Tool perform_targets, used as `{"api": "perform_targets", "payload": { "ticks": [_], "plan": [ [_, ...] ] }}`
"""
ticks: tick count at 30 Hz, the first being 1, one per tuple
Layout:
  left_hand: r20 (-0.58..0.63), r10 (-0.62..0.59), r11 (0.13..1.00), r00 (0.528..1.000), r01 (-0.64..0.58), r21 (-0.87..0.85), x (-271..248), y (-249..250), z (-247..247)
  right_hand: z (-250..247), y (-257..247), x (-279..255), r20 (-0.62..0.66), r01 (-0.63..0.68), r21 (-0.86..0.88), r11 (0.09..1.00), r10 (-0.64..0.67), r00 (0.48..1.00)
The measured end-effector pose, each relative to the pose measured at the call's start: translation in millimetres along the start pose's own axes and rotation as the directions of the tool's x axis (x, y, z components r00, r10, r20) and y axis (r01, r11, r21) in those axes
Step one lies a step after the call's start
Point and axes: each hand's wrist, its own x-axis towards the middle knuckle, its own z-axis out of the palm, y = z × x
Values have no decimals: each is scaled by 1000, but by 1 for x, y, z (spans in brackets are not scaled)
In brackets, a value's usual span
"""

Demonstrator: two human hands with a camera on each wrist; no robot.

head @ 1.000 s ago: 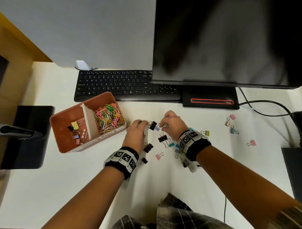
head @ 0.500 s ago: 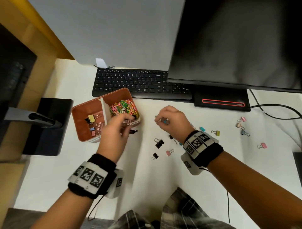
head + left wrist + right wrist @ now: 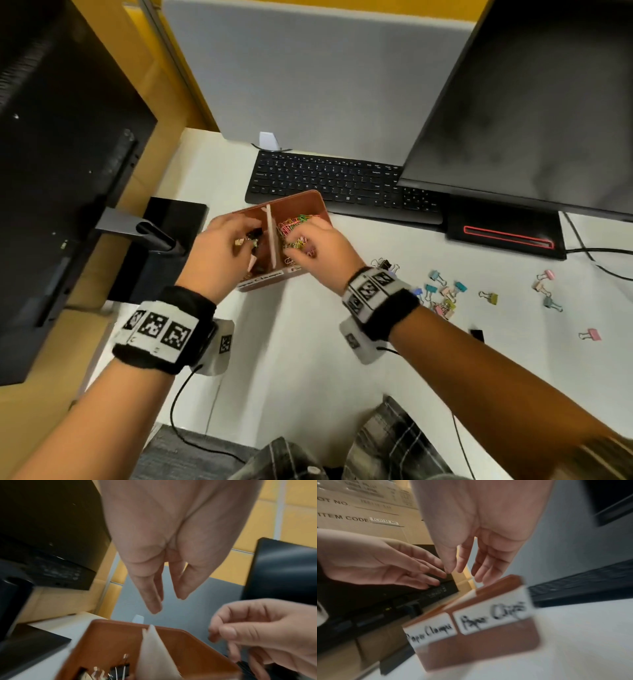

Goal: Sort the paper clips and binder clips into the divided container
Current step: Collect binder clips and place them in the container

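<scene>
Over the brown divided container [image 3: 310, 200] both hands are hovering with loose, empty fingers, left hand [image 3: 219, 251] above the binder-clip side, right hand [image 3: 317, 248] above the paper clips [image 3: 291, 224], while many pastel binder clips [image 3: 445, 294] are still lying unsorted on the desk [image 3: 308, 342] to the right.

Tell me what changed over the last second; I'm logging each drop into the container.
Both hands left the scattered binder clips and moved to the divided container: left hand over the binder-clip side, right hand over the paper clips. Fingers now hang relaxed. Container and keyboard stayed put.
</scene>
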Motion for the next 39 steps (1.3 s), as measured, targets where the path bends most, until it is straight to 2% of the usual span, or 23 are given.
{"api": "perform_targets", "payload": {
  "ticks": [2,5,7,11,13,16,21,25,30,34,39],
  "plan": [
    [57,71,995,996,-67,-71,-12,14,15,-21,31,-30,-32,-74,-95,993,71,997],
    [245,167,979,955,-131,-159,-31,34,53,-50,79,-74,-45,-251,-270,930,248,968],
    [400,205,974,893,-145,-174,-40,45,85,-64,103,-94,30,-321,-369,872,357,934],
    [681,213,965,701,-261,-34,-49,60,149,-69,131,-106,154,-332,-492,805,455,877],
    [725,188,936,663,-344,72,-50,59,171,-64,136,-103,169,-299,-497,814,429,887],
    [724,132,928,677,-340,149,-47,54,192,-58,141,-97,135,-298,-464,834,399,907],
    [643,150,978,751,-210,17,-41,40,199,-56,146,-94,107,-325,-387,863,392,914],
    [567,147,988,810,-143,-52,-38,38,193,-63,146,-92,92,-323,-338,884,373,923],
    [461,141,986,876,-82,-147,-34,32,190,-65,138,-69,6,-299,-249,921,310,951],
    [437,137,982,889,-65,-176,-34,24,188,-54,137,-42,130,-268,-397,878,343,930],
    [380,148,971,913,-61,-232,-40,26,172,-45,139,-37,79,-299,-439,847,367,927]
  ]
}}
